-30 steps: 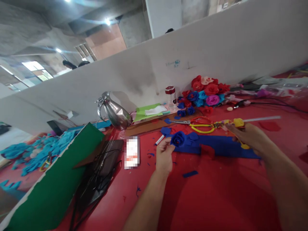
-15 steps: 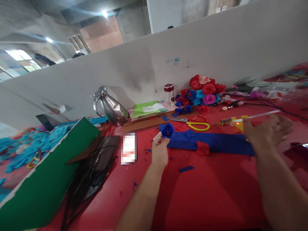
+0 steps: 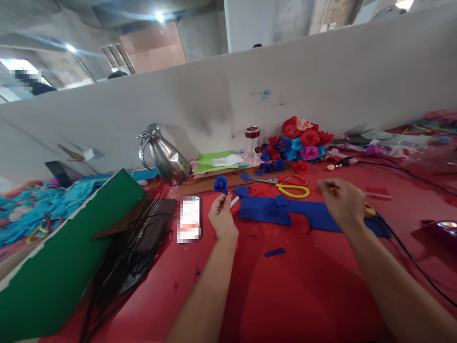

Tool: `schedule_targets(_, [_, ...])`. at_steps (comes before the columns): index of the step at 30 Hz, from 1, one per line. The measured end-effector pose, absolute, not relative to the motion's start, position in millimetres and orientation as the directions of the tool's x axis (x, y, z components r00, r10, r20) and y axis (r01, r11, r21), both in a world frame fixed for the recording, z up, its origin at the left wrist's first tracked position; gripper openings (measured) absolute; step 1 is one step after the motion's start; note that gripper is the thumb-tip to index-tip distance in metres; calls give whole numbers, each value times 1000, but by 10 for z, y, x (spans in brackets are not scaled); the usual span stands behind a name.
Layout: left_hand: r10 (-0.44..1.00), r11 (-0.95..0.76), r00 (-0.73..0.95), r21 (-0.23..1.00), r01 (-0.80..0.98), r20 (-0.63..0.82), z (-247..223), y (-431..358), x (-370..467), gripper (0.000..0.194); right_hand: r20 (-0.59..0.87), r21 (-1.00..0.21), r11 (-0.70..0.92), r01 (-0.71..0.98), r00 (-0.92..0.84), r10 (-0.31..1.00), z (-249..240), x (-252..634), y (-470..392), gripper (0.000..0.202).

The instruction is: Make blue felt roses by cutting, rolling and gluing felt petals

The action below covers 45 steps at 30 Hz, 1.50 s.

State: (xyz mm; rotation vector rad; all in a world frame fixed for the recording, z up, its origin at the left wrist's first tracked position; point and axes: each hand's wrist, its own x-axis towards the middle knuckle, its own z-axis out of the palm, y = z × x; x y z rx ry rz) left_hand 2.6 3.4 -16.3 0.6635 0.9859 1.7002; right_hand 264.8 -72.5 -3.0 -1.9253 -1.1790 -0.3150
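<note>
My left hand [image 3: 224,216] pinches a blue handmade flower [image 3: 221,184] by its base, bloom upward. Just right of the fingers are a thin white strip [image 3: 234,201] and a small blue piece [image 3: 242,191]. My right hand [image 3: 339,197] is over a yellow glue gun [image 3: 370,211], with fingers stretched left past it and apparently off its handle; the hand covers most of the gun. A clear glue stick [image 3: 379,194] shows behind the wrist. Beneath lies a blue strip [image 3: 264,209] with a red petal [image 3: 300,223] on its lower edge.
Scissors [image 3: 293,190] with yellow and red handles lie behind the strip. Finished flowers [image 3: 309,138] are heaped by the wall near a glass bottle [image 3: 253,143]. A phone [image 3: 189,219], steel jug [image 3: 167,162] and green board [image 3: 71,267] stand left. A black cord [image 3: 410,262] runs right.
My left hand has moved left with the blue flower and tilted it upright. My right hand has moved left along the glue gun, whose glue stick now sits lower.
</note>
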Motion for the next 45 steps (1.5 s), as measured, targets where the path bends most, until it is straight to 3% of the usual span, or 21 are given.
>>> schedule_targets(2, [923, -173, -385, 864, -474, -27, -202, 60, 20, 27, 579, -471, -84, 878, 380, 721, 27, 2352, -606, 27])
schedule_targets(4, [910, -196, -414, 868, -457, -12, -240, 71, 32, 26, 452, -362, 82, 928, 98, 886, 99, 2023, -445, 22])
schedule_targets(6, [903, -217, -428, 879, -425, 16, -273, 73, 47, 25, 285, -273, 97, 957, -15, 958, 144, 1711, -255, 22])
schedule_targets(14, [872, -271, -484, 898, -346, 77, -324, 84, 54, 19, 242, -212, -15, 977, 67, 968, -13, 1196, 244, 17])
schedule_targets(23, [882, -273, -466, 889, -367, 78, -339, 70, 95, 5, 237, -404, -135, 905, 246, 940, -57, 1477, 285, 25])
schedule_targets(33, [892, -262, -437, 919, -295, 113, -290, 31, 104, 5, 289, -335, -34, 942, 137, 948, -111, 1298, 307, 14])
schedule_targets(40, [901, -249, -421, 916, -315, 100, -297, 23, 105, 7, 282, -420, -124, 899, 259, 924, -106, 1461, 336, 22])
schedule_targets(45, [901, -265, -416, 914, -307, 122, -281, -6, 121, 10, 309, -427, -45, 903, 193, 931, -117, 1369, 272, 18])
